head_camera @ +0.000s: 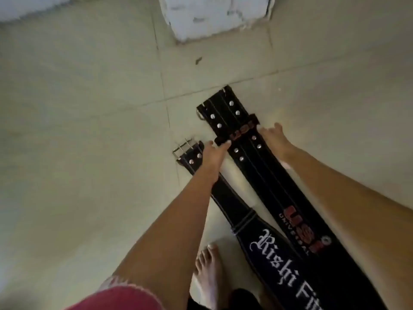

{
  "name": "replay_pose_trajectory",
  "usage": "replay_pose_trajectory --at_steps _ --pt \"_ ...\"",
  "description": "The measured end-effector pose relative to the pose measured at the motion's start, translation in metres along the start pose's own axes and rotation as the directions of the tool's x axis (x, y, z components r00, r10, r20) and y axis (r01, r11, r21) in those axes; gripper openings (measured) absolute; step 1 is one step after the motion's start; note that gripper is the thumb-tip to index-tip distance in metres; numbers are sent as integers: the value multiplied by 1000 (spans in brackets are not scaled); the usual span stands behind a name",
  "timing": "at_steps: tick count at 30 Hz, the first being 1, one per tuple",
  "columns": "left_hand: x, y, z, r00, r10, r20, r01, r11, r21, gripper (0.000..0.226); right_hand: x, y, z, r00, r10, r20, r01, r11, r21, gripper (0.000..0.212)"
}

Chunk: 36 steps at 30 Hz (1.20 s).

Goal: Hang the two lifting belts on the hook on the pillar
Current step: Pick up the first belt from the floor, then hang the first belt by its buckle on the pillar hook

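Both hands are reaching down to two black lifting belts lying on the floor.

I am seeing the left hand curling its fingertips over the near edge of the wider belt at its loop, while the right hand is pressing on that belt's far edge; I cannot tell whether it is gripping. The narrower belt is lying just beside it, passing under the left wrist. A white pillar base is standing beyond, and a bare foot is resting near the belts.

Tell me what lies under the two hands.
The left hand covers the belt with white lettering; its fingertips reach the loop of the red-logo belt. The right hand rests on that belt's far edge. What it covers is hidden.
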<state>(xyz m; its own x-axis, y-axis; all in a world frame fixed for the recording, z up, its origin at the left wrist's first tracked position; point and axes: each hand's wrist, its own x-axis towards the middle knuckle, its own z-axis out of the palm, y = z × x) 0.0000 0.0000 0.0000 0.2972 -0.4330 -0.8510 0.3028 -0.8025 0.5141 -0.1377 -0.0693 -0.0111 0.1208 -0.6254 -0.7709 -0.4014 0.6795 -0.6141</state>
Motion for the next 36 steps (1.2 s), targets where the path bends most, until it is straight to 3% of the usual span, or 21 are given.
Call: replay_pose_trajectory --at_steps 2,4,6,8,11,13,16,20,24,29,33,36 --pt "12 5 9 995 91 28 -87 990 -112 49 14 4 3 999 8 43 -9 1000 17 49" --pt "-1 19 11 993 114 13 -108 967 -230 38 -1 -7 1 1000 -9 24 10 999 -38 53" --pt "-44 36 10 994 109 22 -99 960 -262 29 -48 -32 -14 1000 -11 -4 11 1000 17 49" --pt "-114 60 10 994 85 71 -65 966 -249 17 -120 -68 -42 1000 13 -9 -12 997 74 42" --pt "-249 105 9 987 82 141 -51 976 -213 5 -254 -131 -94 999 27 30 -28 999 27 34" --pt "-361 145 10 974 111 198 -71 977 -200 12 -359 -178 -131 997 -30 68 31 1000 -2 24" --pt "-501 195 16 940 216 266 -170 968 -186 26 -494 -238 -173 990 -134 30 133 990 39 29" --pt "-631 242 16 822 459 338 -409 888 -211 17 -613 -289 -206 937 -303 -174 334 922 196 24" --pt "-733 259 7 674 618 405 -601 777 -187 19 -708 -323 -226 850 -490 -194 527 779 340 32" --pt "-838 281 -11 514 828 225 -808 555 -196 15 -810 -371 -224 721 -651 -235 674 581 457 19" --pt "-877 263 -39 481 831 279 -857 513 -51 12 -867 -409 -223 618 -749 -240 751 471 463 17" --pt "-926 310 -53 348 919 183 -923 370 -104 9 -897 -427 -216 557 -798 -230 788 420 449 22"
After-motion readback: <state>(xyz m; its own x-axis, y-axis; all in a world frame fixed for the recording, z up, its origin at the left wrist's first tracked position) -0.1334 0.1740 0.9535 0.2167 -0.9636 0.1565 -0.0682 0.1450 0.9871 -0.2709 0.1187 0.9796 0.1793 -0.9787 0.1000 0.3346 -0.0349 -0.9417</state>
